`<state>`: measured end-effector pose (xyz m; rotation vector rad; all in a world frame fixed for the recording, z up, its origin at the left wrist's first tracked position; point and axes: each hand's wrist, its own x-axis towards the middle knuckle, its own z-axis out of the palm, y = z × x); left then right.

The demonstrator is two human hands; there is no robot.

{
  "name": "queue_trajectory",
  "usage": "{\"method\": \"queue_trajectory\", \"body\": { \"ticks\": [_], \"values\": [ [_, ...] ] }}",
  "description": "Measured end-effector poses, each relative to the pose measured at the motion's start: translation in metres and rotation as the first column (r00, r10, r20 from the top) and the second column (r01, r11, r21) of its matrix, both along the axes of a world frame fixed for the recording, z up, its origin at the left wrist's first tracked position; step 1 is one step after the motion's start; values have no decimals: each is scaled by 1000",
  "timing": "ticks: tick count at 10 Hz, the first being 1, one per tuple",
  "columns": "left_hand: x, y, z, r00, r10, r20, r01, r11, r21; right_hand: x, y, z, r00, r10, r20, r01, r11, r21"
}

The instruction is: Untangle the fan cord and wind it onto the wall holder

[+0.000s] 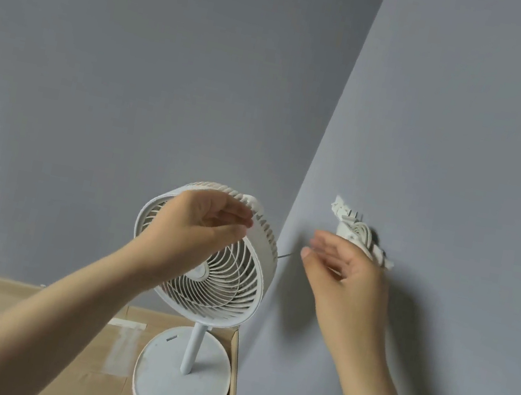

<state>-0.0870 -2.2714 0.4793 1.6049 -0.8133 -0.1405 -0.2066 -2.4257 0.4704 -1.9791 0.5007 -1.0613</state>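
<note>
My left hand [203, 218] is hovering before the fan [226, 282], centre frame, grip indeterminate; my right hand [346, 275] is hovering loosely spread beside the wall holder [355, 231].

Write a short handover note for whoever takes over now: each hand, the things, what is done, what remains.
Left hand: before the white round slatted fan head, fingertips drawn together; whether it pinches anything is unclear.
Right hand: fingers relaxed, blurred, close beside the white plastic wall holder.
Done: loops of white cord lie on the holder.
Remaining: a thin strand between fan and right hand may be loose cord; check, wind it on.
</note>
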Motion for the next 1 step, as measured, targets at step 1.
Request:
{"method": "queue_trajectory", "body": {
  "ticks": [1],
  "values": [
    [-18,24,-17,988,156,19,-156,988,-1,-6,17,-6,993,115,31,-117,988,105]
  ]
}}
